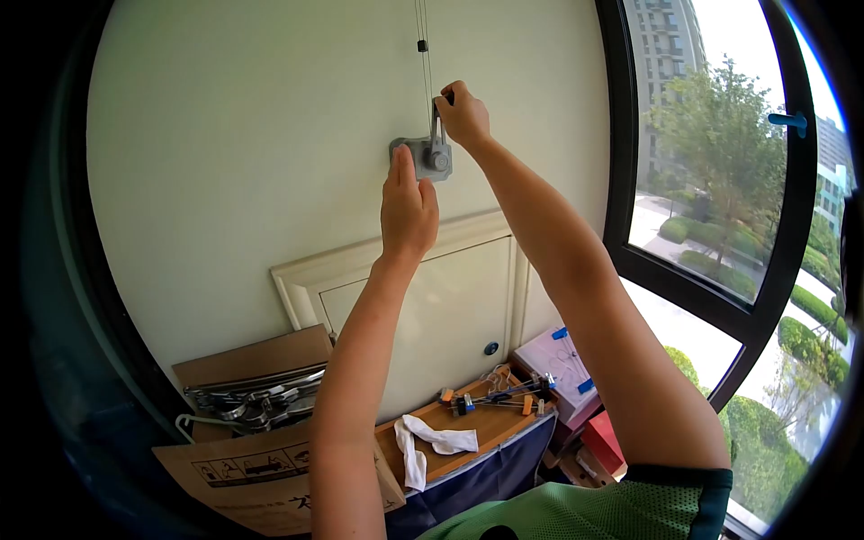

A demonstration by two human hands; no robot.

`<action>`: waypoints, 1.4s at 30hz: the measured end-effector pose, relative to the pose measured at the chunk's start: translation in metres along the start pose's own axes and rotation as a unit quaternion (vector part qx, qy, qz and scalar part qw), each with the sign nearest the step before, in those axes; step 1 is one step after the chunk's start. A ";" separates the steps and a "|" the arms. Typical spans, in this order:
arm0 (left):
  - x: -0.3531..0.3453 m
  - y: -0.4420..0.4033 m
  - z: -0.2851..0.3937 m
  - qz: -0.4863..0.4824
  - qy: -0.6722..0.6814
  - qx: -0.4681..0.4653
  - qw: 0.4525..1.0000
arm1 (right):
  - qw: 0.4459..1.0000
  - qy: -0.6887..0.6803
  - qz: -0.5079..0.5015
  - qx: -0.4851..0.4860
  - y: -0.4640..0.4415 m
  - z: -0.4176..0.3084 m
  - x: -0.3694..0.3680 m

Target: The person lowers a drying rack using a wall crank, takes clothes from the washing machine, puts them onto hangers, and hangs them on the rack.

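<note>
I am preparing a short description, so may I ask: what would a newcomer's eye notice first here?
Probably the grey crank box on the wall: the right hand grips its handle, the left hand partly covers it. Then come the bright window on the right and the white cloth on the wooden surface below.

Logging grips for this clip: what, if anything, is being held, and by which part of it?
The right hand holds the winch crank by its upper end; the left hand is at the wall-mounted housing, its grip unclear.

The right hand [464, 113] grips the crank handle [437, 121].
</note>
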State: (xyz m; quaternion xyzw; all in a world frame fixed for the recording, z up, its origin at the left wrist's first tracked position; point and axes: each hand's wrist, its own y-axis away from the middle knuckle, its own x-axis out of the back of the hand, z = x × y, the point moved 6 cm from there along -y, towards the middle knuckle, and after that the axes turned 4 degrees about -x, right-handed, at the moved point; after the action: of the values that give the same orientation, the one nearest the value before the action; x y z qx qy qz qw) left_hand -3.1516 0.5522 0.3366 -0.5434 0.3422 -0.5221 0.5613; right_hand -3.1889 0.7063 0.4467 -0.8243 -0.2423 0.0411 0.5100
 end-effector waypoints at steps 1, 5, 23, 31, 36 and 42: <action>0.002 0.000 0.001 0.012 0.001 -0.001 1.000 | 0.999 0.018 -0.006 0.034 0.006 -0.018 -0.007; 0.012 0.003 -0.005 0.072 0.039 0.052 0.995 | 0.972 0.066 -0.130 0.182 0.075 -0.065 -0.031; -0.019 0.012 -0.011 -0.014 0.052 0.086 0.995 | 0.994 0.102 0.036 0.003 0.008 0.049 0.025; 0.003 0.011 -0.037 0.103 0.151 0.189 0.965 | 0.970 0.048 -0.083 0.221 0.055 -0.059 -0.019; 0.017 0.018 -0.051 0.139 0.201 0.239 0.940 | 0.936 0.089 -0.170 0.294 0.140 -0.033 -0.049; 0.022 0.019 -0.055 0.082 0.196 0.241 0.947 | 0.962 0.139 -0.191 0.139 0.151 0.078 -0.013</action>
State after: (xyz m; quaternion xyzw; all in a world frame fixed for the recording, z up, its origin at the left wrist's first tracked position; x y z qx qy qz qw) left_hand -3.1948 0.5150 0.3128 -0.2492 0.3526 -0.6374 0.6382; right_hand -3.1711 0.7103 0.2772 -0.6812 -0.3139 -0.1390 0.6466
